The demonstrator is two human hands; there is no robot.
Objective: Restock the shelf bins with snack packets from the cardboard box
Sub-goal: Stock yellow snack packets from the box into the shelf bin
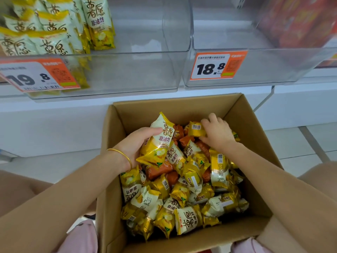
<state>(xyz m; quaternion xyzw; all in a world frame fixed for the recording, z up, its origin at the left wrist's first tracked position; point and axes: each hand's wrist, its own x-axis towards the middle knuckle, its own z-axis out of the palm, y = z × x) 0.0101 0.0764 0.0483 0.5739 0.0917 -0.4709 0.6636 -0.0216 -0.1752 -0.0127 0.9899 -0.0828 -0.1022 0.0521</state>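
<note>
An open cardboard box (259, 136) stands in front of me, filled with several yellow-and-white snack packets (187, 203) and a few orange ones (158, 170). My left hand (135, 143) grips a yellow-and-white packet (160, 139) at the box's left side, lifted slightly above the pile. Further back in the box, my right hand (217, 132) holds a small yellow packet (196, 128) with a barcode facing up. Above the box, the left clear shelf bin (127, 73) holds several matching packets (54, 30) at its left end. The right clear bin (264, 66) looks empty.
Orange price tags read 19.8 (36, 75) on the left bin and 18.8 (217, 65) on the right bin. A red package (299, 22) sits in another bin at the top right. A white shelf base (54, 125) runs behind the box; the floor is tiled.
</note>
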